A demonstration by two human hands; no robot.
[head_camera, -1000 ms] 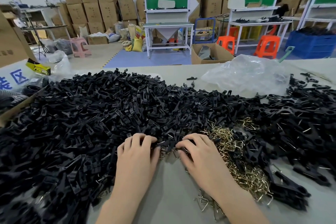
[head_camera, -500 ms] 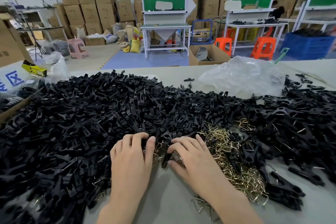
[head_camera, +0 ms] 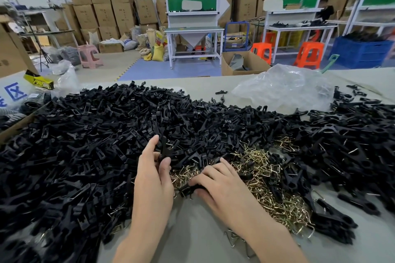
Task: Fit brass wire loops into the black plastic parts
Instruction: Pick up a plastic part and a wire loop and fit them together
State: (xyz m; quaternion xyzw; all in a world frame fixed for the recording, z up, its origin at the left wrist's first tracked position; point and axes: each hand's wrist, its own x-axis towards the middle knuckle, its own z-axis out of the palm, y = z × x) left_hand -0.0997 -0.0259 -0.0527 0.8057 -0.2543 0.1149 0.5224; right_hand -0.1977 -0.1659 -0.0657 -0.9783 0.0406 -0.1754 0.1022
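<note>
A: Head view: the left hand [head_camera: 152,179] pinches a forked black plastic part [head_camera: 165,150] above its thumb. The right hand [head_camera: 222,187] curls on a second black part [head_camera: 189,189] at its fingertips.

B: Brass wire loops [head_camera: 263,168] lie tangled and glinting just beyond the right knuckles. Probably best to steady the part, then seat one loop squarely.

The left hand [head_camera: 151,179] holds up a black part [head_camera: 165,149]. The right hand [head_camera: 223,186] pinches another part [head_camera: 188,189] by the brass loops [head_camera: 258,168].
</note>
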